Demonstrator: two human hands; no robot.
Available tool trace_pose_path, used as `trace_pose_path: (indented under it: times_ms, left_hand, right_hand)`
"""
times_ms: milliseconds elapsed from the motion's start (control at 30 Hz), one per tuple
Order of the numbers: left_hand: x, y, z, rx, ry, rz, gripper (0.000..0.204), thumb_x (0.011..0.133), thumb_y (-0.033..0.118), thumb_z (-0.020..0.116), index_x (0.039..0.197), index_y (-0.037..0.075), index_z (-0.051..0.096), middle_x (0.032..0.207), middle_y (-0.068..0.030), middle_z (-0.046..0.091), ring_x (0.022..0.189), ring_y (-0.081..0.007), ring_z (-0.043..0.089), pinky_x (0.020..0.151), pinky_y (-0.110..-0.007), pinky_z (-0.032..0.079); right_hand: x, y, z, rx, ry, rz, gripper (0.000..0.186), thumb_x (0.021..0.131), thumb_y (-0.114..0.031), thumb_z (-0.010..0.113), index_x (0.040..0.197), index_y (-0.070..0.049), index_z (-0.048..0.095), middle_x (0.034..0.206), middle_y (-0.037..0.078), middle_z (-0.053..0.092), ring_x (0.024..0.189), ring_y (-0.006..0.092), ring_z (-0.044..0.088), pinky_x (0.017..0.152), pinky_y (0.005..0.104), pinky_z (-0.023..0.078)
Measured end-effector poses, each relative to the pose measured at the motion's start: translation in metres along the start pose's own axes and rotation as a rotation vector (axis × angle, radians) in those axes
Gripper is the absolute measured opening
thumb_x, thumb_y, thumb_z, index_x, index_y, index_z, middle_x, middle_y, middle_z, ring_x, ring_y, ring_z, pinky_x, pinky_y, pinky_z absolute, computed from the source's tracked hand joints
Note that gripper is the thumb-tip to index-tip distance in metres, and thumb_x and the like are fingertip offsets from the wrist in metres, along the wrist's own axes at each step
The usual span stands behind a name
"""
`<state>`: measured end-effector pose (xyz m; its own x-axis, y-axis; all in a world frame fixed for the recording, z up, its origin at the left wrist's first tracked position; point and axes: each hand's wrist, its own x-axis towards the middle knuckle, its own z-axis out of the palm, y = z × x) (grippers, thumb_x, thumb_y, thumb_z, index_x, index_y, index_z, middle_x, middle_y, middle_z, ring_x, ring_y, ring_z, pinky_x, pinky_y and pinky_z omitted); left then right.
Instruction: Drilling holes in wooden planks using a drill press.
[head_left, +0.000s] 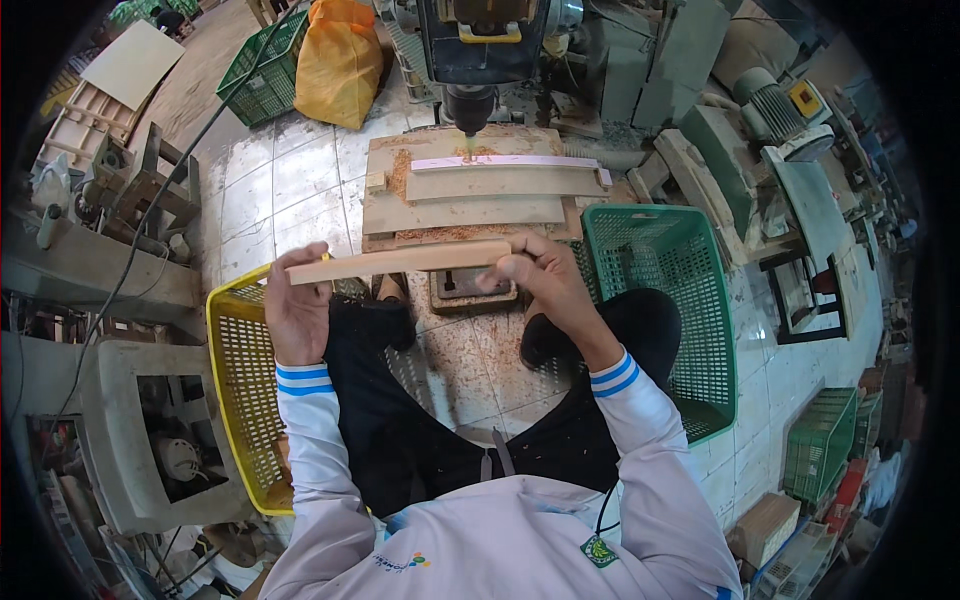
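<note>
A pale, slightly curved wooden strip (400, 261) is held level above my lap, in front of the drill press. Its left end sits between the thumb and fingers of my left hand (300, 312). My right hand (548, 280) grips the right end, thumb on the near side. Beyond the strip, the drill press (478, 50) points its chuck and bit (470, 108) down at a wooden work board (480, 212). A pinkish straight-edged strip (540, 162) lies across that board under the bit, with orange wood shavings around it.
To my left stands a yellow plastic basket (228, 400), to my right a green one (722, 330). A yellow sack (340, 65) and another green basket (262, 75) are farther back. Machinery with a motor (765, 105) occupies the right side. A dark cable (165, 185) hangs at left.
</note>
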<state>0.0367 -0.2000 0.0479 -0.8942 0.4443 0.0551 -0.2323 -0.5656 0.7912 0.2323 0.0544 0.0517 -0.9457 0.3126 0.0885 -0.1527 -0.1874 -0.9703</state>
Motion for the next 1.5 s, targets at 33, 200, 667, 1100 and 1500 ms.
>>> trace_pose_path:
  times_ms: [33, 200, 667, 1100, 1500]
  left_hand:
    - [0.001, 0.001, -0.001, 0.001, 0.007, 0.01, 0.043, 0.104, 0.034, 0.049, 0.124, -0.003, 0.057, 0.109, -0.0167, 0.067, 0.094, -0.0178, 0.067, 0.072, -0.026, 0.055]
    - [0.005, -0.005, -0.001, 0.333, 0.038, -0.135, 0.049, 0.106, 0.039, 0.046, 0.111, -0.006, 0.064, 0.071, -0.0046, 0.062, 0.049, -0.0102, 0.055, 0.045, -0.024, 0.047]
    - [-0.004, -0.004, 0.003, 0.302, -0.137, -0.04, 0.039, 0.1, 0.017, 0.061, 0.132, -0.004, 0.055, 0.093, -0.0079, 0.066, 0.073, -0.0133, 0.062, 0.068, -0.027, 0.052]
    - [-0.002, 0.001, -0.015, 0.057, -0.176, 0.016, 0.038, 0.098, 0.021, 0.063, 0.126, -0.005, 0.058, 0.096, -0.0103, 0.068, 0.075, -0.0155, 0.063, 0.068, -0.026, 0.052]
    - [-0.007, 0.009, -0.017, 0.005, -0.158, 0.01, 0.042, 0.096, 0.021, 0.066, 0.127, -0.005, 0.056, 0.092, -0.0105, 0.068, 0.074, -0.0158, 0.063, 0.066, -0.027, 0.052]
  right_hand:
    - [0.001, 0.002, -0.001, 0.004, -0.03, -0.015, 0.033, 0.099, -0.022, 0.06, 0.118, 0.005, 0.062, 0.096, 0.012, 0.072, 0.085, 0.0155, 0.069, 0.082, 0.0289, 0.053]
    - [0.005, 0.011, -0.004, 0.006, 0.087, 0.226, 0.053, 0.105, -0.043, 0.045, 0.091, 0.004, 0.065, 0.063, 0.012, 0.065, 0.059, 0.0186, 0.066, 0.067, 0.0303, 0.054]
    - [0.009, 0.021, -0.014, -0.038, 0.145, 0.197, 0.051, 0.105, -0.041, 0.045, 0.087, 0.002, 0.065, 0.062, 0.013, 0.064, 0.059, 0.0226, 0.065, 0.067, 0.0346, 0.053]
    - [0.09, 0.078, -0.002, -1.707, 0.636, -0.007, 0.094, 0.093, -0.07, 0.042, 0.146, 0.007, 0.037, 0.154, 0.03, 0.031, 0.141, 0.0453, 0.035, 0.117, 0.0639, 0.011]
    - [0.087, 0.069, 0.056, -1.512, 0.383, -0.293, 0.078, 0.097, -0.059, 0.046, 0.14, 0.007, 0.046, 0.145, 0.028, 0.046, 0.14, 0.0408, 0.039, 0.115, 0.0656, 0.011]
